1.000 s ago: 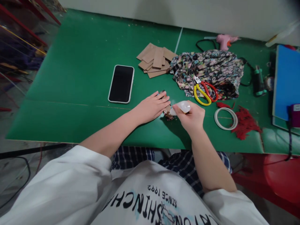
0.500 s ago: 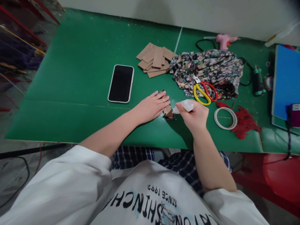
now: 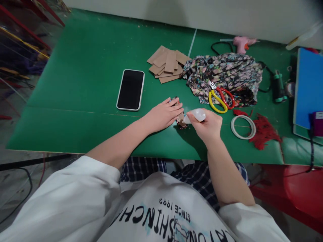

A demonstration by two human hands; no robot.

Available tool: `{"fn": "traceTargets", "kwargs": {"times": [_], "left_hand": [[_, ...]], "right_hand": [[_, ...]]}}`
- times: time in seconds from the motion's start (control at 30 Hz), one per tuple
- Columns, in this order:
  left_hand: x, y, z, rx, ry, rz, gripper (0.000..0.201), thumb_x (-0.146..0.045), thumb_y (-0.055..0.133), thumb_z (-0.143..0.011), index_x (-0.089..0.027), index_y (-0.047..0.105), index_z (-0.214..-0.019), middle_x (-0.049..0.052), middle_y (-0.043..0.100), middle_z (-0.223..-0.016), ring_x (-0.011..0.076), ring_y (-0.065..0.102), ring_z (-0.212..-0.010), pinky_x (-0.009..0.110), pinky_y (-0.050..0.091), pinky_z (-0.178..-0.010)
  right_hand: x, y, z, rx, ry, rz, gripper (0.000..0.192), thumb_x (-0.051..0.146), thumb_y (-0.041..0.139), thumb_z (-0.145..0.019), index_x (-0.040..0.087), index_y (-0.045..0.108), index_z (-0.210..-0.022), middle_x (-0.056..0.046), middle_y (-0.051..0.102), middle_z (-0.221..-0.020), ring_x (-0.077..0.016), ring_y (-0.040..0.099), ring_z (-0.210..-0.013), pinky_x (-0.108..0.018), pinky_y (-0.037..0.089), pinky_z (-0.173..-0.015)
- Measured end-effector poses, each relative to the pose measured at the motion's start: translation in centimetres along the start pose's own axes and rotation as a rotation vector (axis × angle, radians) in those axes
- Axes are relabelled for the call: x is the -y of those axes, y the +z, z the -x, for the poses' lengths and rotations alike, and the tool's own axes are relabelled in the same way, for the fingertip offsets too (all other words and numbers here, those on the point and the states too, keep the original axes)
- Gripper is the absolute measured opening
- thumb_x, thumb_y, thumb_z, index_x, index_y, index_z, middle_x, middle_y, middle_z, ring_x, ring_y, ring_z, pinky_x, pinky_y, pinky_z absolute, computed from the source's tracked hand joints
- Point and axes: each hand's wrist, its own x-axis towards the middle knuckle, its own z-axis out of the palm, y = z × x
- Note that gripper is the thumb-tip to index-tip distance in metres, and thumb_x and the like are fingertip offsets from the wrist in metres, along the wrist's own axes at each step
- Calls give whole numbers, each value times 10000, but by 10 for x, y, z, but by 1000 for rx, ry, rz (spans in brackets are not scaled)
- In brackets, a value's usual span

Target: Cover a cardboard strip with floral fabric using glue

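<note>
My left hand [image 3: 164,116] lies flat, fingers outstretched, over a small brown cardboard strip edged with patterned fabric [image 3: 181,120], pressing it to the green table [image 3: 83,84]. Much of the strip is hidden under those fingers. In my right hand [image 3: 209,126] is a translucent white squeeze bottle [image 3: 199,115], gripped with its tip pointing left at the strip's near end. Whether the tip touches the cardboard I cannot tell. Beyond the right hand, scissors [image 3: 219,97] with one red and one yellow handle rest on a crumpled floral cloth [image 3: 227,72].
A phone [image 3: 130,89] lies left of my hands. Cardboard pieces [image 3: 169,64] are piled behind them. To the right are a white tape ring [image 3: 233,127], red fabric scraps [image 3: 264,132] and a green-handled tool [image 3: 279,87]. A pink glue gun [image 3: 241,43] sits at the back.
My right hand has shifted slightly left with the squeeze bottle, bringing its tip further over the cardboard strip. The left hand stays where it was.
</note>
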Motion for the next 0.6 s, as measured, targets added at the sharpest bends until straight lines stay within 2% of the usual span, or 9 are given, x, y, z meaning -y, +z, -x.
{"fn": "traceTargets", "kwargs": {"times": [0.33,0.47,0.6], "left_hand": [[0,-2,-1,25,-2,2,406,-257,309,-938,-134,425,-1306,82,403,-1390,255,241,-1341,448,205,-1089],[0,-2,-1,18,3,-14,405,-255,311,-938,-123,432,-1302,79,407,-1388,260,253,-1335,441,213,-1087],[0,-1,0,9,10,-29,409,-258,306,-940,-118,433,-1303,83,407,-1387,261,256,-1333,444,217,-1087]], "right_hand": [[-6,-6,-2,-13,72,-17,349,433,576,-773,173,532,-544,36,493,-486,-79,448,-463,-218,348,-466],[-10,-6,-2,-57,217,-101,334,446,588,-755,174,555,-564,39,491,-494,-84,460,-476,-229,364,-476],[-17,-3,-3,-161,426,-402,303,460,626,-721,184,574,-606,48,473,-479,-75,425,-411,-233,344,-408]]}}
